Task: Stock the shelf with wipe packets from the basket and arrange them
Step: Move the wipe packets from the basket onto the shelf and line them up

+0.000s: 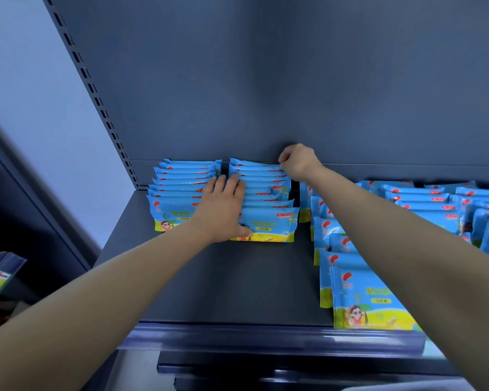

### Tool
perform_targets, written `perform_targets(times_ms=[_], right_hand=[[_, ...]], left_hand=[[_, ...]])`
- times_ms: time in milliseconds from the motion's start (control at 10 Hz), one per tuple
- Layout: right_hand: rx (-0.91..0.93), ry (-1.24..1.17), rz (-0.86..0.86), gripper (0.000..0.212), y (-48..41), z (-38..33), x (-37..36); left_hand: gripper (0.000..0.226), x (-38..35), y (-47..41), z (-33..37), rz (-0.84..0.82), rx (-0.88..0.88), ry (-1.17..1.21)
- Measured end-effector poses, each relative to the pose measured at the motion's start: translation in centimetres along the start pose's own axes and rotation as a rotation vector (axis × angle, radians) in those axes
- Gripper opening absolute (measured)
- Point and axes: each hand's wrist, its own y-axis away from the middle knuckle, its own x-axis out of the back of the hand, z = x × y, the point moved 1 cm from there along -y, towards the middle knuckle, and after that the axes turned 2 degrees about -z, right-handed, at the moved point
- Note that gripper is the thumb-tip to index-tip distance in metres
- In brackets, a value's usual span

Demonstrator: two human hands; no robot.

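Shelf: dark grey metal shelf [237,283] at chest height, with a plain back panel [266,80], a slotted upright [96,100] at its left edge and a blue price strip [266,334] along its front lip.
Stock at left: two short rows of blue wipe packets stand on edge, faces forward, against the back: the left row [178,187] and the second row [268,193], a narrow gap between them.
Left hand: the left hand [223,210] lies palm down with fingers straight across the tops of both rows, thumb low on the front packet [268,224]. It grips nothing; it seems to brace the rows so nothing tips.
Right hand: the right hand [297,162] reaches to the back, fingers curled and pinching the right end of the rearmost packet [251,162], likely squaring it against the panel.
Stock at right: the right-hand rows [424,204] are fuller and run to the front lip, looser and leaning.
Basket: not in view.
Step, as I judge it: arranging rather than loading; the second row is being tightened.
Risk: thin packets on edge could topple forward if the brace lifts early.
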Motion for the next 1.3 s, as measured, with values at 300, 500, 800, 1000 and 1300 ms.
perform_targets(times_ms=[300, 500, 800, 1000, 1300], right_hand=[[-0.109, -0.15, -0.062, 0.031, 0.9, -0.1, 0.6], [-0.133, -0.041, -0.124, 0.031, 2.0, -0.2, 1.3], [-0.255, -0.25, -0.314, 0.048, 3.9, -0.2, 0.7], [-0.238, -0.347, -0.332, 0.048, 4.4, 0.3, 0.1], [-0.249, -0.423, -0.326, 0.048, 5.2, -0.1, 0.5]], left_hand=[[0.112, 0.3, -0.5, 1.0, -0.059, 0.038, -0.033], [0.122, 0.6, -0.7, 1.2, -0.113, 0.096, -0.02], [0.104, 1.3, 0.4, 1.6, 0.067, 0.213, -0.029], [0.096, 1.6, 0.3, 1.6, 0.034, 0.218, -0.079], [0.1, 1.8, -0.9, 2.1, 0.038, 0.107, 0.154]])
